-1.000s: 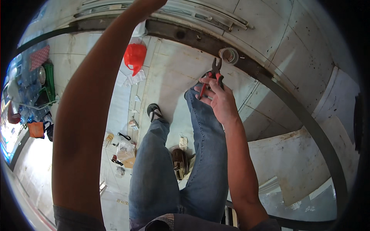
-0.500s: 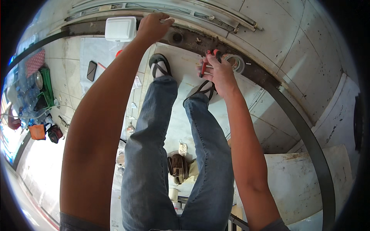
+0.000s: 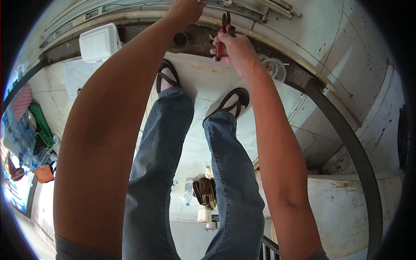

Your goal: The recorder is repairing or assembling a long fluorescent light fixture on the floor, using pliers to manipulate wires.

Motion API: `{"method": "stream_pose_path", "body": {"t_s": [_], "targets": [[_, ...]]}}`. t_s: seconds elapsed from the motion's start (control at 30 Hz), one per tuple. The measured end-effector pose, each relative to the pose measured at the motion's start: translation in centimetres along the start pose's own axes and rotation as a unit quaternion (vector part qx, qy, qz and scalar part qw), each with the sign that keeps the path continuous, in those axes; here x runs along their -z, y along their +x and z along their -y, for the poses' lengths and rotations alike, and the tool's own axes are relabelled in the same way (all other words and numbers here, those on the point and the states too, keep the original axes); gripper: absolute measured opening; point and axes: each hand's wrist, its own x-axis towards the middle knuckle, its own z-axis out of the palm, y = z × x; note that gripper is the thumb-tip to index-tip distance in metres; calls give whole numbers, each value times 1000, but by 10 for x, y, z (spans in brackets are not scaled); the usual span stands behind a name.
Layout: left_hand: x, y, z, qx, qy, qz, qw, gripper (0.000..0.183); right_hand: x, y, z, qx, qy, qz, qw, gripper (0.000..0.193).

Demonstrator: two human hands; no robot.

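The right hand [image 3: 236, 50] held red-and-black pliers [image 3: 225, 30] by the handles above the dark beam [image 3: 197, 39], seemingly to keep the jaws clear of the fingers. Whether the left hand [image 3: 186, 12], cut off at the top, gripped anything, I couldn't tell. A clear tub [image 3: 281, 71] sat near the right wrist, probably for easy reach.
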Motion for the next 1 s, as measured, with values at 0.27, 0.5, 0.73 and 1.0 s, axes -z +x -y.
{"method": "stream_pose_path", "body": {"t_s": [0.27, 0.5, 0.73, 1.0], "targets": [[-36, 65, 24, 3, -122, 26, 992, 27, 5, 53, 17, 8, -92, -29, 995, 27], [-58, 57, 27, -56, -182, -6, 982, 21, 17, 63, 27, -38, -169, -11, 985, 30], [-45, 70, 17, 89, -105, 58, 989, 21, 14, 68, 33, -51, -196, 5, 979, 30], [-57, 68, 18, 68, -119, 43, 990, 21, 8, 77, 25, -23, -163, -5, 986, 33]]}}
